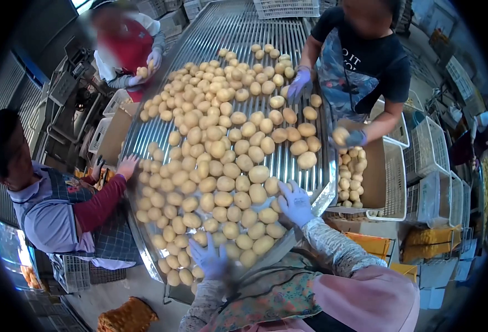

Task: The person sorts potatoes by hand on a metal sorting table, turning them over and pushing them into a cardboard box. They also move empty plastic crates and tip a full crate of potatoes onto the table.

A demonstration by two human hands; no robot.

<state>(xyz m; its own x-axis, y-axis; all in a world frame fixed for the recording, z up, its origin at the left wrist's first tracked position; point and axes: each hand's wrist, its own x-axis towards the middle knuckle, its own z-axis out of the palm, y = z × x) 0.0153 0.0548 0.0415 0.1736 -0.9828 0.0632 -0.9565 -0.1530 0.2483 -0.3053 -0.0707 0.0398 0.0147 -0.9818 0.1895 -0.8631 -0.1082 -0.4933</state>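
Spreads left hand (209,260) wide at potatoes (257,193) on metal table (280,33); holds right hand (295,205), also wide open, against potatoes near rim (328,193).

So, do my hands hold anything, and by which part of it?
Nothing seems to be held: your left hand and right hand are open, with fingers spread, at the potatoes.
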